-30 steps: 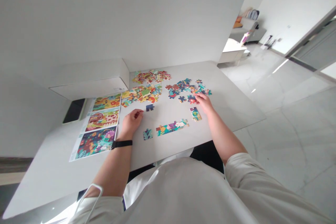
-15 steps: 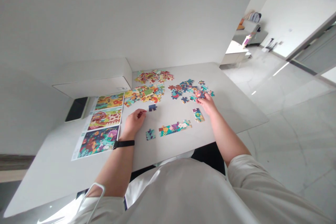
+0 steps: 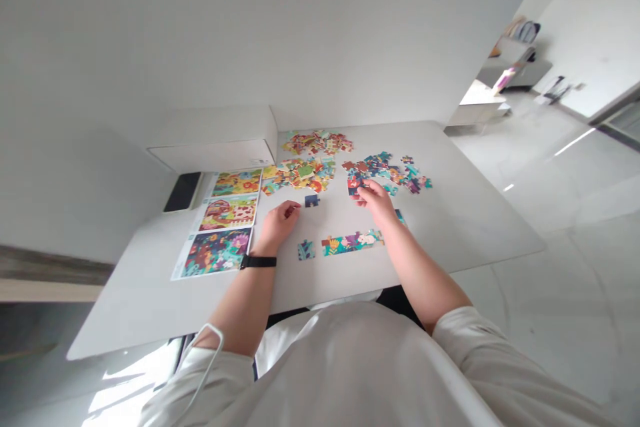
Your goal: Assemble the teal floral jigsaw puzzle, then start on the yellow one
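From my remote seat I see the right hand lying at the near edge of the blue and red pile of loose pieces, with its fingertips closed around a reddish puzzle piece; the pinch looks narrow, but I cannot tell if the piece is already lifted or only touched. I judge that this pile is kept apart from the yellow pile and the red-orange pile because the pieces are sorted by colour, one group for each picture on the reference sheet, which lies flat at the left so it can be read easily. The left hand rests on the white table with fingers loosely curled and holds nothing; a single dark blue piece lies just beside its fingertips, not touching as far as I can see. The assembled strip and a small separate piece are near the table edge, close to the body, probably so that new pieces can be joined comfortably. Compared with the picture half a second ago, the right hand has moved from the right part of the blue pile toward its left end, and it now covers most of the small joined pair. The left hand has hardly changed, and the camera has turned a little to the left.
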Motion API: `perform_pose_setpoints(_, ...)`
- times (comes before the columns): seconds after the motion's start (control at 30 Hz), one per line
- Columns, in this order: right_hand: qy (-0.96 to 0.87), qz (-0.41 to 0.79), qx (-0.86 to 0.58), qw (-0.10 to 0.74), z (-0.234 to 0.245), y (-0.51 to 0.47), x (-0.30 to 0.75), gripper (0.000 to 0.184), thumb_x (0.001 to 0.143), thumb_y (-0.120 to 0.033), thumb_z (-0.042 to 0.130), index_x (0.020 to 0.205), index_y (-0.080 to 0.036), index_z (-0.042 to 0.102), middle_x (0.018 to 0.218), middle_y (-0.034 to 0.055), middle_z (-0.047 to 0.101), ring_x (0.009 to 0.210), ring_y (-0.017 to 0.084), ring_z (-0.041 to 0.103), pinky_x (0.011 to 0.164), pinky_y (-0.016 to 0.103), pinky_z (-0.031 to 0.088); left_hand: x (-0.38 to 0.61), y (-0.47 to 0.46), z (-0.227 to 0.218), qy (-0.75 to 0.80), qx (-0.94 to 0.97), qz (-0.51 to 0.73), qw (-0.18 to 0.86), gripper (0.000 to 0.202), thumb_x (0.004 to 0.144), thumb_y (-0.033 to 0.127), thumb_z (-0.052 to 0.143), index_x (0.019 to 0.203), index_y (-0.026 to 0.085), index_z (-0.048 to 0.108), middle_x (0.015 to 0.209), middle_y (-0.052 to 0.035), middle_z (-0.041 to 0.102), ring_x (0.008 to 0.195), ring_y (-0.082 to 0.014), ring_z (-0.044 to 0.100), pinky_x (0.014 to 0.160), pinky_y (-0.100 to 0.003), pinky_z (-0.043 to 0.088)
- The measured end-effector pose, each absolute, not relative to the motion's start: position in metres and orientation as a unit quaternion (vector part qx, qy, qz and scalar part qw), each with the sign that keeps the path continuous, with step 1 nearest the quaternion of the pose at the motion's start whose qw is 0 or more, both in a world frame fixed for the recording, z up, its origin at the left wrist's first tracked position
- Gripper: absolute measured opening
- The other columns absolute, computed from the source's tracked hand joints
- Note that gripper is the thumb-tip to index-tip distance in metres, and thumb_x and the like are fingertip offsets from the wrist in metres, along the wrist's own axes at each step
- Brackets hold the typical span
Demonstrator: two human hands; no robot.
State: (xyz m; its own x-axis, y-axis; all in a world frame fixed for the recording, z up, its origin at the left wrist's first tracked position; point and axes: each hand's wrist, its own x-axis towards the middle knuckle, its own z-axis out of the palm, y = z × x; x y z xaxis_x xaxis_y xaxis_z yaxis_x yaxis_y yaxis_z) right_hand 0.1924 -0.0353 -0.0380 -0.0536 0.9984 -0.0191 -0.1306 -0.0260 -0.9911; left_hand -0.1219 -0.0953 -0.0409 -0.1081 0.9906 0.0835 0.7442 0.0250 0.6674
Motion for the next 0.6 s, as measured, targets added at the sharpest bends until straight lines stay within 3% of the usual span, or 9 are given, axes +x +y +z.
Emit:
perform_pose_setpoints(0.33, -0.510, 0.563, -0.461, 0.459, -0.059, -0.057, 0.173, 0.051, 0.081, -0.072, 0.075, 0.108, -0.030, 0.063, 0.100, 0.0030, 0.077, 0.089, 0.026, 0.080, 0.075, 0.038, 0.062, -0.108, -0.103, -0.034, 0.640, 0.634, 0.360, 0.244, 0.031, 0.096, 0.037, 0.060, 0.115, 0.020, 0.078, 0.092, -0.0054, 0.078, 0.084, -0.0206, 0.070, 0.080, -0.031, 0.054)
perform_pose_setpoints(0.47, -0.537, 0.561, -0.452, 0.439, -0.058, -0.062, 0.169, 0.049, 0.082, -0.073, 0.073, 0.107, -0.031, 0.064, 0.094, 0.0014, 0.077, 0.087, 0.027, 0.079, 0.076, 0.040, 0.062, -0.092, -0.104, -0.035, 0.603, 0.631, 0.403, 0.276, 0.033, 0.098, 0.044, 0.064, 0.117, 0.020, 0.076, 0.101, -0.0083, 0.081, 0.089, -0.0206, 0.072, 0.082, -0.031, 0.056)
perform_pose_setpoints(0.6, -0.592, 0.540, -0.445, 0.400, -0.057, -0.066, 0.161, 0.043, 0.088, -0.070, 0.069, 0.109, -0.033, 0.066, 0.092, 0.0007, 0.078, 0.081, 0.026, 0.076, 0.075, 0.041, 0.061, -0.078, -0.103, -0.037, 0.573, 0.630, 0.421, 0.312, 0.041, 0.100, 0.051, 0.066, 0.124, 0.019, 0.073, 0.100, -0.0088, 0.081, 0.082, -0.0181, 0.070, 0.079, -0.030, 0.055)
